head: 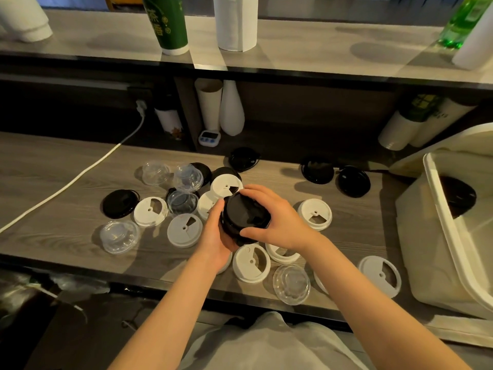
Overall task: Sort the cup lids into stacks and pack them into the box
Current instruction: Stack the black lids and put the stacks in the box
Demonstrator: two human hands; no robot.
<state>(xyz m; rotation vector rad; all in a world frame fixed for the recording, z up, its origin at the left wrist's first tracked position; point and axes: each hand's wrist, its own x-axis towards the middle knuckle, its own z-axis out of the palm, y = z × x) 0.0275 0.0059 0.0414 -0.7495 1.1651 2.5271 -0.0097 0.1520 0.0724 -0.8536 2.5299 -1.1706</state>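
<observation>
Fingers [215, 212] of the left hand [216, 236] curl up round the near-left side of a short stack of black lids [244, 217]. The right hand [280, 217] clasps the opposite side, its forefinger bent over the far rim and its thumb pressed on the near rim. Gripped between the two hands, the stack is raised above the wooden counter [346, 236] with its top face toward the camera.

Just beyond the right forefinger lies a far white lid [226, 186], partly hidden by the stack. To the right of the right knuckles, a little apart, rests a second white lid [314, 213]. Under the wrists, on the near side of the thumbs, sits a near white lid [250, 263], with a clear lid [291, 284] just beside it.

Left of the left fingers lies a grey-white lid [184, 231], then further left a clear domed lid [119, 236] and a loose black lid [120, 203]. Two more black lids [353, 181] lie well beyond the right hand.

Well off to the right of the right hand stands the open cream box [416, 249], with a dark lid [457, 196] inside it.
</observation>
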